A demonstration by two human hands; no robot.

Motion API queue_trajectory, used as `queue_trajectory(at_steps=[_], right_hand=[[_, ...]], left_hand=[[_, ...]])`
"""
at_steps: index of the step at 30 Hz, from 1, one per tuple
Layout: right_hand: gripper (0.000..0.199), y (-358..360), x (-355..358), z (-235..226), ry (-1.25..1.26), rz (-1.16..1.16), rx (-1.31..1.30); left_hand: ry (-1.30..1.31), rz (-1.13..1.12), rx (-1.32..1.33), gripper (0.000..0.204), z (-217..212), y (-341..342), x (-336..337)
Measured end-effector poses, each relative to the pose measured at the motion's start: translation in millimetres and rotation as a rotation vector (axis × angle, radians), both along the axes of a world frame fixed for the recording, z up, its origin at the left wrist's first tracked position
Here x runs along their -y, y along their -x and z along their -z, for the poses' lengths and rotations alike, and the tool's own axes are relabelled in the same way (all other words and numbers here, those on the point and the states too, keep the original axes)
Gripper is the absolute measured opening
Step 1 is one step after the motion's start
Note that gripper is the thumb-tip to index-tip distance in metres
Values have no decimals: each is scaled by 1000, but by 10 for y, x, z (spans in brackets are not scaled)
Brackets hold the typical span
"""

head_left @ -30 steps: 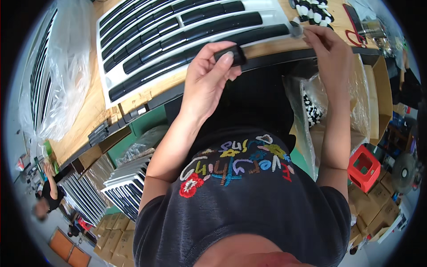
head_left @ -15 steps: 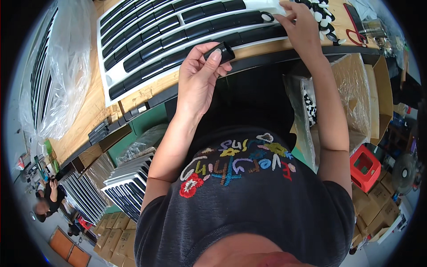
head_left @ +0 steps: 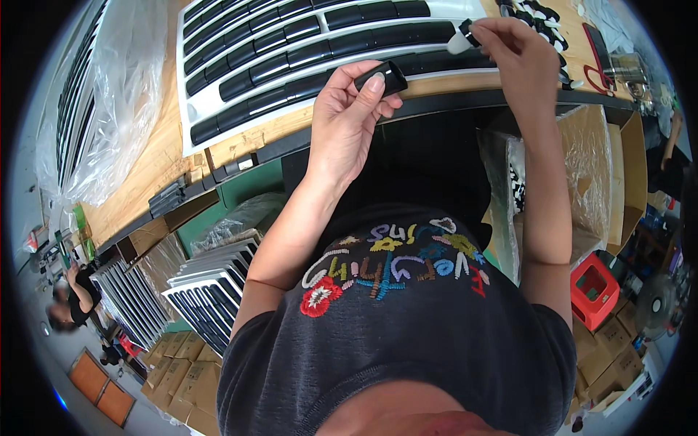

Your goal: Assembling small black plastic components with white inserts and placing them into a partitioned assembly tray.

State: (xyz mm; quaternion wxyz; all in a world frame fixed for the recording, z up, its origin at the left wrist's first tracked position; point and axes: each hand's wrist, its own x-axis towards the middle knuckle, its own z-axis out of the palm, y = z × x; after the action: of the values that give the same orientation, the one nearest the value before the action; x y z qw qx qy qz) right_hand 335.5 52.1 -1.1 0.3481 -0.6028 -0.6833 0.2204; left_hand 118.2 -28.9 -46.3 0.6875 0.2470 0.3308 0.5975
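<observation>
**Tube (head_left: pixel 384 78) at the white tray's (head_left: pixel 205 105) near edge, with a drop as main risk**

Clamped between thumb and fingers of the left hand (head_left: pixel 343 120): that short black tube, overlapping the white tray's near edge in view. Pinched by the fingertips of the right hand (head_left: pixel 522 62), above the tray's right end: a small black-and-white piece (head_left: pixel 459 45). Could, in all likelihood, slip from so narrow a pinch and land among the rows of glossy tubes (head_left: pixel 349 43). Likeliest cause of a fallen tube: a loosened thumb on a smooth, rounded wall. Possible too: a row nudged crooked by a low wrist.

Under the white tray, a wooden worktop (head_left: pixel 120 200). Right of the tray, a heap of black-and-white pieces (head_left: pixel 542 25), then red-handled scissors (head_left: pixel 598 76). Left of it, clear plastic sheeting (head_left: pixel 120 109). Below and left, stacked filled trays (head_left: pixel 207 305) and cardboard boxes (head_left: pixel 178 378); below and right, a red stool (head_left: pixel 595 291).
</observation>
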Motion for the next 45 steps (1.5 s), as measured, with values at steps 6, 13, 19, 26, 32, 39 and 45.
queue_trajectory(at_steps=[6, 13, 19, 26, 32, 39, 45], right_hand=[[11, 393, 525, -155, -95, -63, -319], [7, 516, 622, -113, -179, -65, -474], [12, 539, 687, -128, -141, -151, -464], [24, 539, 681, -275, 81, -152, -595], [47, 758, 423, -398, 714, -243, -773], [55, 885, 690, -350, 666, -430, -936], [52, 743, 581, 29, 387, -271, -588]], left_hand=[[-32, 15, 2, 23, -55, -40, -9], [-38, 21, 10, 22, -57, -3, 11], [-86, 52, -5, 21, -53, 55, 40], [-141, 133, 63, 20, -116, 79, 95], [-81, 335, -58, 17, -358, 15, 295], [-114, 291, -15, 17, -470, -65, 586], [-17, 282, -37, 11, -212, -138, 376]])
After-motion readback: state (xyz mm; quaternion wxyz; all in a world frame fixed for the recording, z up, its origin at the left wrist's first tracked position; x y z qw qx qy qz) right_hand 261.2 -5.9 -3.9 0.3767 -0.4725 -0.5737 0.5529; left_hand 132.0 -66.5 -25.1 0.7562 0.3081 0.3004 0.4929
